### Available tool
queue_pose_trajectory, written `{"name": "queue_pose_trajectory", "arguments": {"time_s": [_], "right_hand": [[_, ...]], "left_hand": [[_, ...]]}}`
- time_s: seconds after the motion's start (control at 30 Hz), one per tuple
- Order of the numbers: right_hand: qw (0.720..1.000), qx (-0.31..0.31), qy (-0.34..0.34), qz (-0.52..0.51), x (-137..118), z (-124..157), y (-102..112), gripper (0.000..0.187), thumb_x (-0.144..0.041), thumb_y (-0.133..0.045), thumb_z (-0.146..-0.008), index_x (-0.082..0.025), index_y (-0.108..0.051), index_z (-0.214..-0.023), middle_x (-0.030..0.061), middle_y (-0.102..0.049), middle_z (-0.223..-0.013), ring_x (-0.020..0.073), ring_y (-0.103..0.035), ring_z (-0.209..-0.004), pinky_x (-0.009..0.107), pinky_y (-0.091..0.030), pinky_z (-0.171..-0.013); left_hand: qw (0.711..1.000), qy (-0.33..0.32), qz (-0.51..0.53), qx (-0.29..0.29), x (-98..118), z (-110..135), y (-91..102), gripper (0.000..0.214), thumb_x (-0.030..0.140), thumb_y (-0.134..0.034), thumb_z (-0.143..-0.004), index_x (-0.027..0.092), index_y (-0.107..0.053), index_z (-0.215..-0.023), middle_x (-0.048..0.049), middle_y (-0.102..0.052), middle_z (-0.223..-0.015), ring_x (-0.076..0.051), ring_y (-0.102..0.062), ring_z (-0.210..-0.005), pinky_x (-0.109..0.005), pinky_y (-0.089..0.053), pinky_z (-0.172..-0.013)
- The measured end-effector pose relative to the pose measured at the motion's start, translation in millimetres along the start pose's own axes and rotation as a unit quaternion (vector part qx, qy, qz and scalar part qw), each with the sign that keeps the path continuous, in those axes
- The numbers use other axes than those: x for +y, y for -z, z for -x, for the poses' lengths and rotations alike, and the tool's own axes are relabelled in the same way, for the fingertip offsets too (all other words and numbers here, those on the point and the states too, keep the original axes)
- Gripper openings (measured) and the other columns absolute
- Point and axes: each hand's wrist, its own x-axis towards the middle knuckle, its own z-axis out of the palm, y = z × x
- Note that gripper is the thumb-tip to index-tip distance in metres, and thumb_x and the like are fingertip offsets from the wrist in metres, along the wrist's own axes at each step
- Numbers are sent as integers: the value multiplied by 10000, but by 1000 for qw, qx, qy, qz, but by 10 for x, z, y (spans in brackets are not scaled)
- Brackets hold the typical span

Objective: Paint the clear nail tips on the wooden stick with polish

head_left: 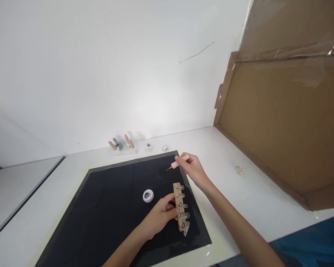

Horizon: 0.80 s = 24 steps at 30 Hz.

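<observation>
My left hand (164,212) grips the side of a wooden nail-tip stand (176,189) with its fingers and thumb. Several clear false nails (183,205) stick out from the stand's right side, on round metal-looking mounts. My right hand (193,167) pinches the peach cap of a nail polish brush (180,161). Its dark bristle end points down and left, in the air above the black mat, apart from the nails. Left of the stand lies a small round white jar (148,195), open at the top, with greyish contents.
A black mat (114,196) covers much of the white table (219,155). Along the wall stand several nail polish bottles (130,146), a small clear jar (148,147) and a white lid (165,148). Two small pale round pieces (238,169) lie at right, near a cardboard panel (281,122).
</observation>
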Motion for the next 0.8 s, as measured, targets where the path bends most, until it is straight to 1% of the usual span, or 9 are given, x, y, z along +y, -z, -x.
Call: {"name": "queue_pose_trajectory", "arguments": {"time_s": [0.17, 0.3, 0.4, 0.53, 0.67, 0.73, 0.8], "right_hand": [[1000, 3, 6, -6, 13, -17, 38, 341, -359, -585, -816, -179, -648, -533, 12, -642, -643, 87, -356, -449, 252, -300, -455], [1000, 3, 8, -9, 40, -22, 57, 333, -360, -585, -817, -184, -661, -545, 14, -646, -653, 88, -364, -450, 250, -303, -450], [1000, 5, 7, -10, 59, -31, 62, 332, -360, -584, -817, -185, -659, -546, 13, -649, -653, 88, -365, -446, 250, -305, -447], [1000, 7, 5, -8, 73, -41, 57, 343, -363, -586, -813, -184, -649, -528, 13, -650, -644, 89, -368, -445, 252, -302, -450], [1000, 5, 4, -1, 65, -41, 54, 342, -370, -581, -818, -180, -666, -547, 12, -639, -639, 84, -355, -440, 251, -299, -448], [1000, 5, 4, 2, 53, -38, 57, 349, -373, -577, -822, -176, -667, -548, 11, -633, -634, 82, -352, -440, 250, -302, -448], [1000, 5, 3, 6, 41, -32, 60, 357, -376, -579, -821, -173, -656, -538, 10, -631, -630, 81, -358, -441, 248, -309, -450]], "left_hand": [[998, 1, -59, 25, -11, -140, 6, 317, 195, -661, -668, 129, -672, -978, -18, -586, -765, -136, -549, -661, -288, -443, -663], [991, 0, -126, 51, -31, -190, 27, 312, 172, -666, -625, 122, -716, -929, -2, -589, -659, -135, -525, -591, -273, -422, -603], [981, -7, -175, 87, -54, -190, 11, 309, 163, -654, -618, 134, -734, -915, -4, -616, -640, -148, -536, -588, -271, -412, -591], [966, -10, -215, 144, -90, -167, -29, 356, 173, -630, -619, 127, -724, -959, -30, -660, -686, -178, -586, -639, -287, -460, -622], [941, -16, -244, 233, -58, -54, 21, 501, 210, -618, -618, 81, -652, -1101, -85, -688, -818, -202, -616, -700, -333, -511, -676], [931, -23, -253, 262, 7, 70, 92, 463, 247, -610, -629, 93, -669, -1061, -80, -692, -789, -206, -623, -683, -346, -527, -672], [925, -33, -257, 279, 97, 223, 190, 422, 291, -611, -640, 128, -683, -1023, -67, -701, -787, -204, -638, -680, -339, -539, -665]]}}
